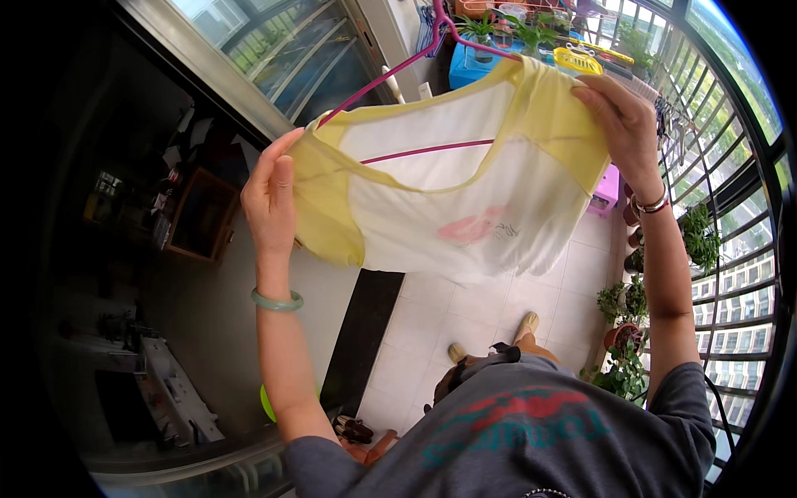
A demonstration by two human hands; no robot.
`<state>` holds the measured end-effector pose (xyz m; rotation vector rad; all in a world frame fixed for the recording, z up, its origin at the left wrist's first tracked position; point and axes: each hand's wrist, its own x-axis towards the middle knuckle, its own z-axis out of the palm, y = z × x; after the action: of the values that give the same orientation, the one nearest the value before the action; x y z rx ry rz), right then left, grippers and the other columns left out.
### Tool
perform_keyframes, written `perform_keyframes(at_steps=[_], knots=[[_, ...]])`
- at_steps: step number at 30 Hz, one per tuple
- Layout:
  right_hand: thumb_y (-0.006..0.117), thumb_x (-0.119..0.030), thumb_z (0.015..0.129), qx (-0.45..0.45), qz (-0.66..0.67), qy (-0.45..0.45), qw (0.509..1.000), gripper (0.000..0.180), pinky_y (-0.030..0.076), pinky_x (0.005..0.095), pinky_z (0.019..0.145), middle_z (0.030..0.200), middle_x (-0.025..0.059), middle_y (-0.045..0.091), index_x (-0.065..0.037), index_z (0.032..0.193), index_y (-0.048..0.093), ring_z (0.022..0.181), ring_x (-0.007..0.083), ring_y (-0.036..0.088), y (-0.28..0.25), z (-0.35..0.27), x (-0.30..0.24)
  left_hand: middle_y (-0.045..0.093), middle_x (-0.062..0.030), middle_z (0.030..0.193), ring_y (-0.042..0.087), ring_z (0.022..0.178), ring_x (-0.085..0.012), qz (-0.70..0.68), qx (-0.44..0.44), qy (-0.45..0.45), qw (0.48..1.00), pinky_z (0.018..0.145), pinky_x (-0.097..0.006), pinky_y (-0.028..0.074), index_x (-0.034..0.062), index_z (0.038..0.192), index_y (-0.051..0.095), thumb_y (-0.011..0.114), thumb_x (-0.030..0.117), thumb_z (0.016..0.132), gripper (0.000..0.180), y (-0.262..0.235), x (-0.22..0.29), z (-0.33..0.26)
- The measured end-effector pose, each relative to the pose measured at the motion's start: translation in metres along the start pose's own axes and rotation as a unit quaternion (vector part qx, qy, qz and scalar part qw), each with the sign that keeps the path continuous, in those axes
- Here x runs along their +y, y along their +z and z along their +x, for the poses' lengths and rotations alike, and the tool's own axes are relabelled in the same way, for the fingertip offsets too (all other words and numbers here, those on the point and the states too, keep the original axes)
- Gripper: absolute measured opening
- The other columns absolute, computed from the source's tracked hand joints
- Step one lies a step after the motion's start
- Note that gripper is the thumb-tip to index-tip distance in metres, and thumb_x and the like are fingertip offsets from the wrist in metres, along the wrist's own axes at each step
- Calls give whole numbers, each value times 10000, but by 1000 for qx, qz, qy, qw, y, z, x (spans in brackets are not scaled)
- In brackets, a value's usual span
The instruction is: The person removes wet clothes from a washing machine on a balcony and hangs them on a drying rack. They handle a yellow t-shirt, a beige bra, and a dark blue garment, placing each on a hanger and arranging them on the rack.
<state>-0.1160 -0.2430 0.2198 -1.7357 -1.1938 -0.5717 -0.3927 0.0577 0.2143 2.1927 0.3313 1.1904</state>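
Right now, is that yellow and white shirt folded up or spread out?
Spread out. The shirt is stretched between the left hand and right hand, with a pink hanger inside its neckline.

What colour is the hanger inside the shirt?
Pink hanger, seen through the shirt; head view.

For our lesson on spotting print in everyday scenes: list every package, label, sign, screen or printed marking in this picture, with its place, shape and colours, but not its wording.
Pink printed motif: on the front of the white-and-yellow shirt held up between the left hand and right hand; a blurred blotch with small dark marks beside it.
Red and teal print: across the person's grey T-shirt, at the bottom; curved lettering shapes.
No packages, signs or screens can be made out.
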Motion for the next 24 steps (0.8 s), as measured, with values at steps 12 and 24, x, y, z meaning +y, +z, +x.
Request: perform_keyframes(at_steps=[12,24], knots=[[646,-130,923,-39,119,75,989,193,470,207,714,858,1,667,9,1044,700,789,40,569,104,-9,-77,603,-38,861,548,763,-176,174,0,56,983,744,-278,448,60,1013,672,618,286,942,243,-122,-31,-11],[659,-180,902,-18,87,-143,986,209,498,269,719,887,84,682,-4,1001,709,805,158,626,175,16,-134,628,-22,824,511,748,-149,178,143,-49,972,711,-266,431,48,949,644,627,257,944,209,-218,-101,-36]])
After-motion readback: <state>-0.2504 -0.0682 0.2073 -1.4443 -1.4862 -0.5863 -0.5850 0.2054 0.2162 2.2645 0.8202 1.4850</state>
